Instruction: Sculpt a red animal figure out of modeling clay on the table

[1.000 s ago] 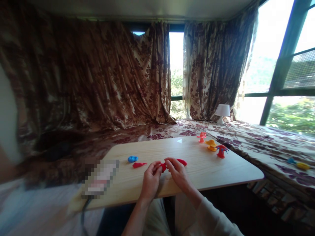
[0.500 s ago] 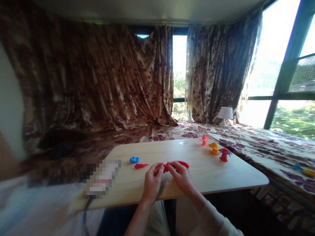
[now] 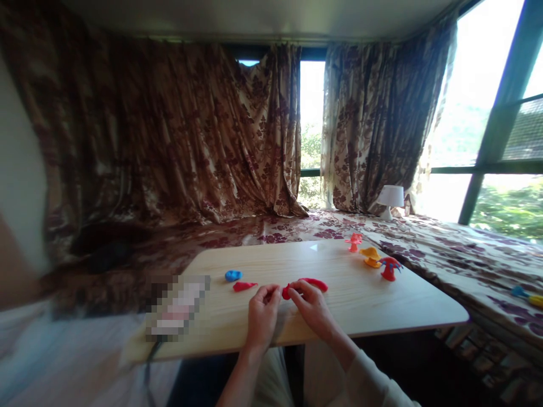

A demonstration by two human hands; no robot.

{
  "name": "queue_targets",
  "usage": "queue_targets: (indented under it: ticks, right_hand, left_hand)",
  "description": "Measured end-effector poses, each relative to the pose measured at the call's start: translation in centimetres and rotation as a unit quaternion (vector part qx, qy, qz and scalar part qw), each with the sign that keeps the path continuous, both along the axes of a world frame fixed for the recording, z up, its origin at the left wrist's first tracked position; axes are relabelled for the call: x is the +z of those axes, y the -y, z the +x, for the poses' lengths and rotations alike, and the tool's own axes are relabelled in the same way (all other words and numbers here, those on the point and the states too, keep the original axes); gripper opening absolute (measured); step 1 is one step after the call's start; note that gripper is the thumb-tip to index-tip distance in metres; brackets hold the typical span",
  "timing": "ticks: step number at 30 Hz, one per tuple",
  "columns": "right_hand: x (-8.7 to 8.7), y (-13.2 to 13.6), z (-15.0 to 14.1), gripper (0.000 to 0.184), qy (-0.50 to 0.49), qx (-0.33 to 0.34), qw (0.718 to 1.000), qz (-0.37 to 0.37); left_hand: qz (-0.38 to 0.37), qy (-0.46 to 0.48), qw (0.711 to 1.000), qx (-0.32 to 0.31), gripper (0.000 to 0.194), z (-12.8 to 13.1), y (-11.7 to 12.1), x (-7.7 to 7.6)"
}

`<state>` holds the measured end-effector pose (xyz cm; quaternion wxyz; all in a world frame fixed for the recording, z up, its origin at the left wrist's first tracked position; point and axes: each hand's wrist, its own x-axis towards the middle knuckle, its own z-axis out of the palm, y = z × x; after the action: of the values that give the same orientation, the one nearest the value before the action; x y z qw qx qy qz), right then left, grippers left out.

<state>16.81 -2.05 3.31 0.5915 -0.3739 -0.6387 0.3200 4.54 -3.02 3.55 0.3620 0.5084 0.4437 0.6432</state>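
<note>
My right hand pinches a small red soft piece just above the light wooden table. Its fingers are closed round that piece. My left hand hovers just to the left with fingertips curled together, a little apart from the red piece; I cannot make out anything between them. A longer red curved piece lies on the table right behind my right hand. Another red piece and a blue piece lie left of my hands.
Three small figures stand at the table's far right: a pink one, an orange one and a red-and-blue one. A blurred-out flat object lies at the table's left. A white lamp stands on the patterned bedding behind.
My left hand has come off the red piece and drawn slightly left; my right hand keeps hold of it. The view has shifted slightly.
</note>
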Motion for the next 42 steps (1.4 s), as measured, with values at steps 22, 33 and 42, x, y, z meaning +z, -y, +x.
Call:
queue_targets:
  ticks: [22, 33, 42]
  right_hand:
    - [-0.07, -0.13, -0.01, 0.018, 0.002, 0.005, 1.000, -0.001]
    - [-1.01, -0.86, 0.03, 0.017, -0.038, 0.022, 0.999, -0.003]
    - [-0.65, -0.55, 0.01, 0.014, -0.028, 0.015, 0.999, 0.006]
  left_hand:
    - [0.011, -0.021, 1.000, 0.005, 0.022, -0.22, -0.44, -0.38]
    - [0.003, -0.016, 0.998, -0.062, 0.021, -0.14, -0.58, -0.83]
    - [-0.001, -0.029, 0.998, -0.051, 0.018, -0.16, -0.68, -0.75]
